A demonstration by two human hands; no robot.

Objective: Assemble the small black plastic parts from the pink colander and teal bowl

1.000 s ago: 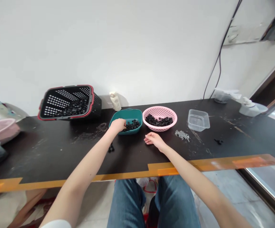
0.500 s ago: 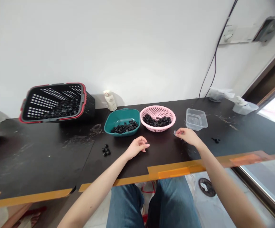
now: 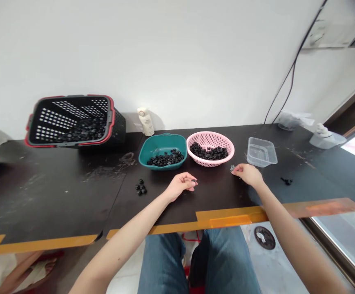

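Observation:
My left hand [image 3: 181,186] is over the dark table in front of the teal basin [image 3: 161,141], its fingertips closed on a small black round part [image 3: 193,180]. My right hand [image 3: 249,174] pinches a small cluster of pale, clear-looking pieces [image 3: 232,168] just right of the pink colander [image 3: 229,152]; their exact kind is too small to make out. Many black parts [image 3: 165,158] lie in the basin. More dark pieces [image 3: 209,152] fill the colander's bottom. Left of my left hand, several black round parts [image 3: 141,187] sit loose on the table.
A black shopping basket [image 3: 116,130] with red trim, tilted and holding black parts, stands at back left. A white bottle [image 3: 146,122] is by the wall. A clear tub [image 3: 262,152] stands behind my right hand. Dark bits [image 3: 286,181] lie right. Orange tape [image 3: 226,216] lines the front edge.
The whole view has shifted, so table items appear farther right and slightly higher. Both hands keep nearly the same places on the table. The black part at my left fingertips shows more clearly.

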